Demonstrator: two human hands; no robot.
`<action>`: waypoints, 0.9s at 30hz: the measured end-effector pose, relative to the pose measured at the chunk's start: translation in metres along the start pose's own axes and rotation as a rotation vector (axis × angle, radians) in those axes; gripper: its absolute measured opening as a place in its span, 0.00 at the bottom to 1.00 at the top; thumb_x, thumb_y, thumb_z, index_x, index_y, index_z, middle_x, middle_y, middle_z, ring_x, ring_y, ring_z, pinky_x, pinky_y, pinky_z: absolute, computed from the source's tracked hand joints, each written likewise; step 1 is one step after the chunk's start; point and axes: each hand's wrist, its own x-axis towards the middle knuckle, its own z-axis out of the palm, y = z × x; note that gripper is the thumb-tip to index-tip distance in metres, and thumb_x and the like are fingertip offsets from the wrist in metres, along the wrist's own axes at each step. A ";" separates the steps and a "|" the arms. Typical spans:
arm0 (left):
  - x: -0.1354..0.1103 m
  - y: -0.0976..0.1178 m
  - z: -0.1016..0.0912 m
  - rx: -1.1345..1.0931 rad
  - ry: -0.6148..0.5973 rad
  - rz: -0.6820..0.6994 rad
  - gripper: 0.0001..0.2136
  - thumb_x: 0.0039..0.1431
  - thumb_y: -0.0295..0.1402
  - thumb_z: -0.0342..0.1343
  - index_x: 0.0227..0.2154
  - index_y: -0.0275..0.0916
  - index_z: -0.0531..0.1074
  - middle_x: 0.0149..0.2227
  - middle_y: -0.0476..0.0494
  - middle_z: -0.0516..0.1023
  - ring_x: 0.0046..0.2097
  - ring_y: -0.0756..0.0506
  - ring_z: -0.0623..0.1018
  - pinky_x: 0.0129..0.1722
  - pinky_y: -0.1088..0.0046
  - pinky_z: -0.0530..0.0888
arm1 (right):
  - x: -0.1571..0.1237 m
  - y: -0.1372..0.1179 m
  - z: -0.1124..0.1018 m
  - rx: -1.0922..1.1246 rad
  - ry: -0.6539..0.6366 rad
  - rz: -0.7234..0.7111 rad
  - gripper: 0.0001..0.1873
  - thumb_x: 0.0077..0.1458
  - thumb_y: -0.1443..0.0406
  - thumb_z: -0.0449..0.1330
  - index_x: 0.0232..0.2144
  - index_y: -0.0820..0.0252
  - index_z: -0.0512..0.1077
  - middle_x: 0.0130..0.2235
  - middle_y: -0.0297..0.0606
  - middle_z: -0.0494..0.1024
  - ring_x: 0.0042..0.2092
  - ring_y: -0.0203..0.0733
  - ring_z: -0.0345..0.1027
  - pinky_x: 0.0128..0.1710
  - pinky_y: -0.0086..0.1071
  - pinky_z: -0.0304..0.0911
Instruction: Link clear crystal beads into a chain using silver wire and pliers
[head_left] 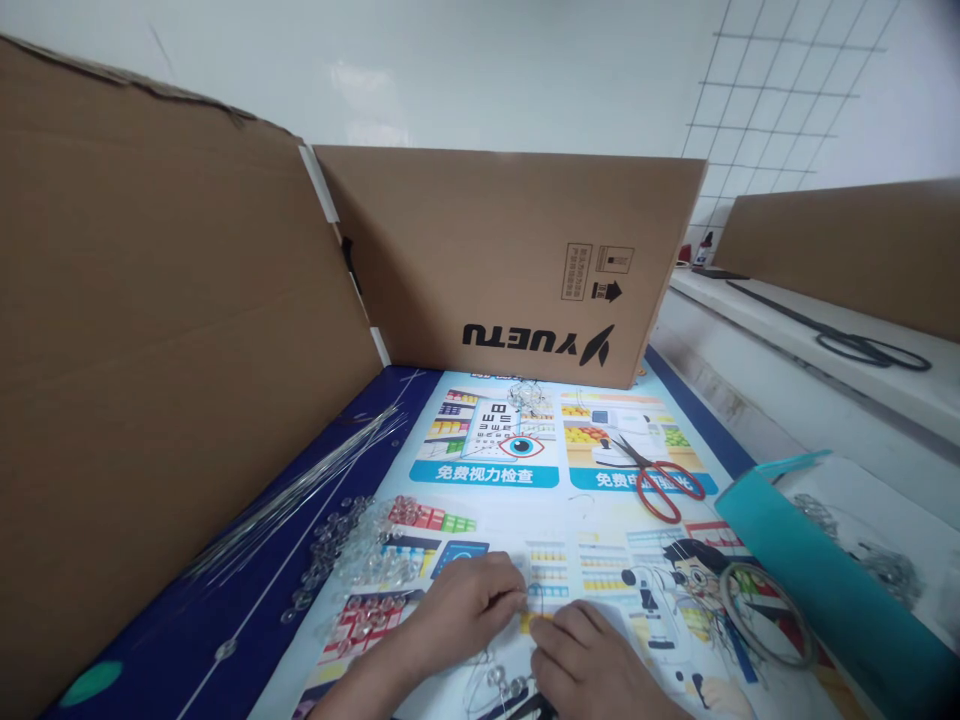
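My left hand (469, 600) rests on the printed poster (600, 520) at the bottom centre, its fingers pinched together on a thin wire. My right hand (585, 655) lies just right of it, fingers curled and pinching the same small wire piece between the two hands. A pile of clear glass beads (360, 555) lies to the left of my left hand. A few more beads (506, 685) sit under my wrists. A bundle of thin straight wires (300, 490) lies on the blue strip at the left.
Red-handled scissors (664, 480) lie on the poster right of centre. A wire ring (765, 610) rests beside a teal tray (817, 580). Cardboard walls stand at the left (150, 380) and back (510, 260). A small wire tangle (529, 395) lies near the back box. Black scissors (862, 345) sit on the right ledge.
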 end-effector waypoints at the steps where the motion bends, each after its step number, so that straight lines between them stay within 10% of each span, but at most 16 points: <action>1: 0.000 0.000 0.000 -0.015 0.008 -0.002 0.06 0.59 0.29 0.49 0.29 0.41 0.70 0.31 0.52 0.73 0.34 0.50 0.72 0.33 0.78 0.63 | 0.000 0.000 0.001 -0.003 -0.005 0.000 0.09 0.59 0.67 0.48 0.31 0.61 0.67 0.36 0.40 0.71 0.34 0.40 0.57 0.35 0.35 0.54; 27: -0.001 0.009 -0.002 0.284 -0.022 0.035 0.06 0.58 0.25 0.45 0.28 0.41 0.64 0.29 0.51 0.71 0.31 0.49 0.72 0.27 0.76 0.60 | 0.000 0.001 0.000 -0.030 -0.049 -0.012 0.09 0.60 0.64 0.49 0.31 0.59 0.67 0.35 0.39 0.72 0.34 0.40 0.58 0.35 0.35 0.54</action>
